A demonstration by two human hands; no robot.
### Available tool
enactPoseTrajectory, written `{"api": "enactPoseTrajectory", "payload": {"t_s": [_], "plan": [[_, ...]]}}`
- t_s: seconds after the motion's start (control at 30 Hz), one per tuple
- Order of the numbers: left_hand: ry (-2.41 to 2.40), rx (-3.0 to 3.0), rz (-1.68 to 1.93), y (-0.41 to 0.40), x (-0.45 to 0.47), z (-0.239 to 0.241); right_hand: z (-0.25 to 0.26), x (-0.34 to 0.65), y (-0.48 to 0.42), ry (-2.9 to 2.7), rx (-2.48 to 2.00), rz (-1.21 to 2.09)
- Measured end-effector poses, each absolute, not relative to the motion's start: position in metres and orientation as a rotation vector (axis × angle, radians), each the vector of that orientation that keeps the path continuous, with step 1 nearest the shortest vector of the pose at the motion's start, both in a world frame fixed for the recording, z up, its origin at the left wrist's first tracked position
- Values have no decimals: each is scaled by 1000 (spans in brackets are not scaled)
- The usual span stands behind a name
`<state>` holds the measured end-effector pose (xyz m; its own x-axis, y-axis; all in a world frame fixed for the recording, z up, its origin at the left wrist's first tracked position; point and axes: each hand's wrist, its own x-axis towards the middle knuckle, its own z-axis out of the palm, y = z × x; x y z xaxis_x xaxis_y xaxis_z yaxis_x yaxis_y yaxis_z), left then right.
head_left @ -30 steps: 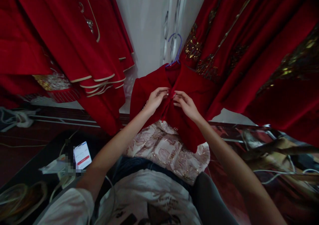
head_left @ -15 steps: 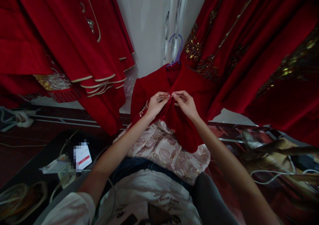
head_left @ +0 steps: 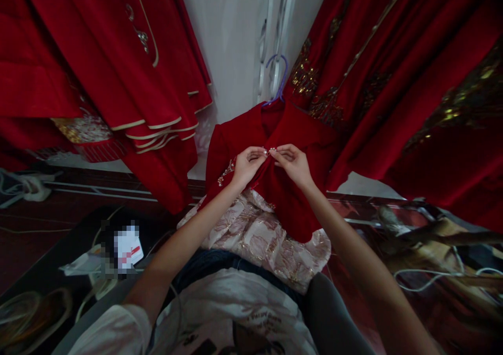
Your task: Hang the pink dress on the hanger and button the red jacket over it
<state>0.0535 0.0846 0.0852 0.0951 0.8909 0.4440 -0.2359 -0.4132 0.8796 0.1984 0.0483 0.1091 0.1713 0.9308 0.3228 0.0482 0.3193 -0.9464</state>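
A short red jacket (head_left: pixel 236 130) hangs in front of me on a purple hanger (head_left: pixel 282 77). My left hand (head_left: pixel 250 164) pinches one front edge of it below the collar, at a small bead fastener. Opposite, my right hand (head_left: pixel 293 162) pinches a short row of pale beads (head_left: pixel 272 150) on the other edge. The fingertips of both hands nearly meet, and they hide how the fastener's halves lie. A beaded trim (head_left: pixel 227 173) sits on the jacket's left side. Under its hem, pink-and-white brocade fabric (head_left: pixel 259 229) lies across my lap.
Red garments with pale piping (head_left: pixel 157 98) hang at left, and red garments with gold sequins (head_left: pixel 451 103) at right. A dark table (head_left: pixel 47 255) on the left bears a lit phone (head_left: pixel 129 247). Cords and assorted items (head_left: pixel 436 250) clutter the lower right.
My fingertips have come slightly closer together at the jacket's front, with the right hand shifting a little left. Both hands keep their pinch.
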Motion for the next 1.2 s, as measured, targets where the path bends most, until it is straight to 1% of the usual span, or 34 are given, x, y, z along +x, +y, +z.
{"api": "enactPoseTrajectory", "payload": {"t_s": [0.4, 0.6, 0.8, 1.03, 1.2], "plan": [[683, 1353, 1471, 82, 52, 91, 100, 192, 58, -1325, -1061, 526], [751, 1326, 1514, 86, 57, 90, 102, 190, 56, -1355, -1130, 380], [783, 1452, 1531, 88, 57, 87, 98, 194, 55, -1346, -1126, 467], [859, 1846, 1542, 80, 48, 93, 104, 192, 55, -1263, -1075, 605], [867, 1779, 1556, 79, 51, 92, 107, 196, 50, -1239, -1052, 727]]}}
